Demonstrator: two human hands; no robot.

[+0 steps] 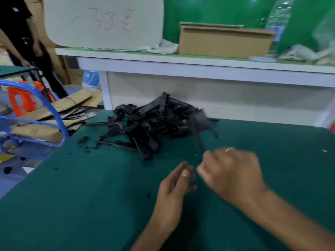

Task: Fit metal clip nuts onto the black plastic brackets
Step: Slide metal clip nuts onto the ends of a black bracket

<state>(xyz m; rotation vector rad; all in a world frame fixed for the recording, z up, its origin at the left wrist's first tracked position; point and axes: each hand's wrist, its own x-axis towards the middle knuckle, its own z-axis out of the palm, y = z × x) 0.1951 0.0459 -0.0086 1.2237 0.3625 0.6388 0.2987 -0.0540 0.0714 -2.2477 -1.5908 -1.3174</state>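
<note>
A heap of black plastic brackets (150, 122) lies on the green mat (72, 196) at the table's far edge. My right hand (232, 171) grips the lower end of one long black bracket (198, 131), which rises blurred toward the heap. My left hand (174, 185) sits just left of it, fingers loosely extended and close to the right hand's fingertips. Something small and dark shows between the two hands, too blurred to tell what it is. I cannot make out any metal clip nut.
Small black bits (82, 139) lie scattered left of the heap. Behind it stands a white shelf (199, 69) with a cardboard box (224, 42) and a water bottle (279, 24). To the left are a blue cart frame (54, 113), flattened cardboard and a standing person (23, 38).
</note>
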